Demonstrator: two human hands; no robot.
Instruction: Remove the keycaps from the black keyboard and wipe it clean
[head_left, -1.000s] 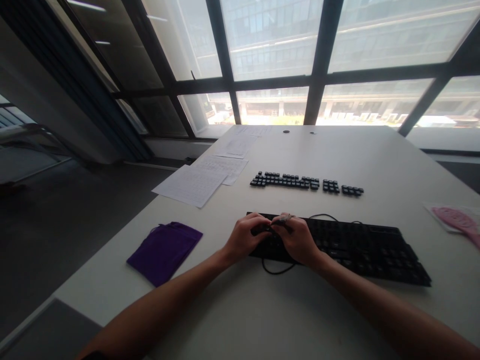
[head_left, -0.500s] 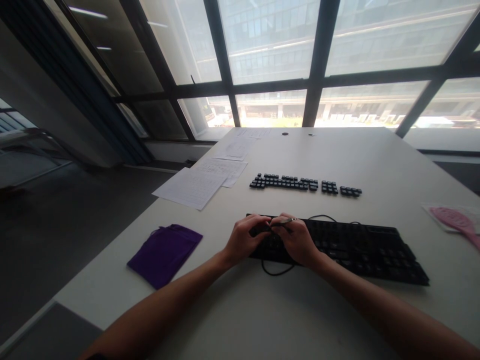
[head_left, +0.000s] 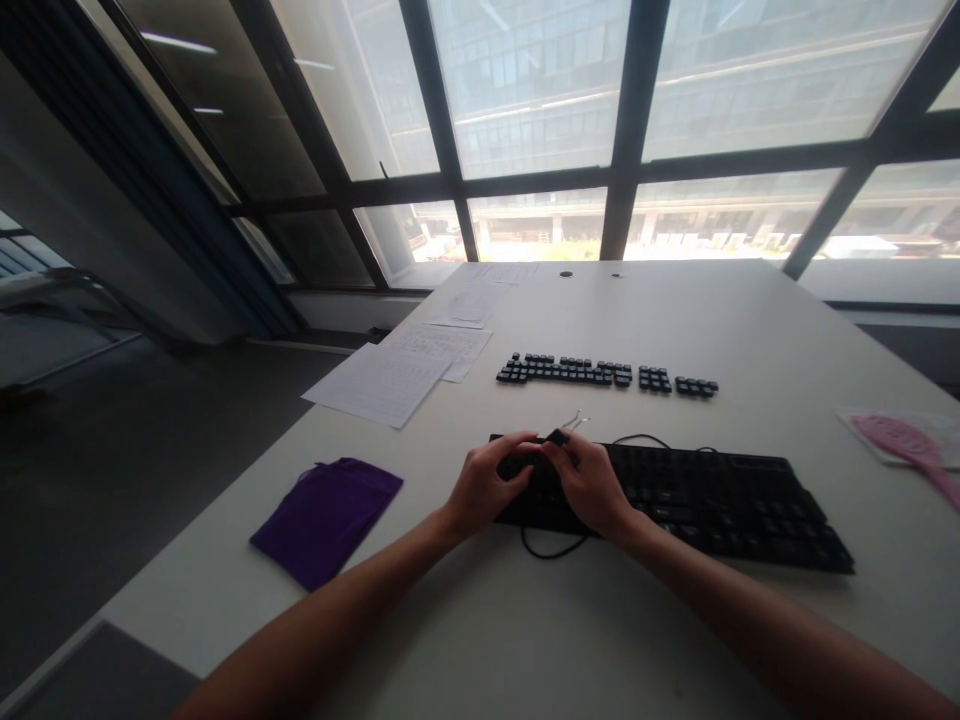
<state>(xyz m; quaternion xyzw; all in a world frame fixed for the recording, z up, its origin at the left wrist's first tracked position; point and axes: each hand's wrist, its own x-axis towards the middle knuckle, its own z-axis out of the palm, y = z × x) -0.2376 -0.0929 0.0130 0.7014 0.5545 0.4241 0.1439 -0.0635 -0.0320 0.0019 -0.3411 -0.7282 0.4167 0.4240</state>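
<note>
"What are the right-hand fingers up to?"

"The fingers of the right hand (head_left: 592, 487) are pinched on a small wire tool (head_left: 577, 420); its thin metal prongs stick up past the fingertips, away from the person; a dark piece (head_left: 556, 437) shows at the tips too, and I can't tell whether it belongs to the tool or is a key."

"And the left?"

"The left hand (head_left: 481, 485) is curled, thumb and forefinger facing each other just beside the right fingertips; whether they grip anything, I can't tell."

"Where does the keyboard sit?"

"The keyboard (head_left: 720, 505) lies right beneath both sets of fingers, on the white bench (head_left: 465, 640); most of it stretches off to their right; a loop of cord (head_left: 551, 556) curves out on the near side of them."

"What else is around?"

"Loose keys (head_left: 559, 373) stand in grouped rows beyond the fingers, running on toward the right; sheets of paper (head_left: 382, 385) lie beyond them to the left; a purple pouch (head_left: 330, 515) rests left of the left fingers, near the forearm; a pink thing with a handle (head_left: 896, 440) lies well off to the right."
</note>
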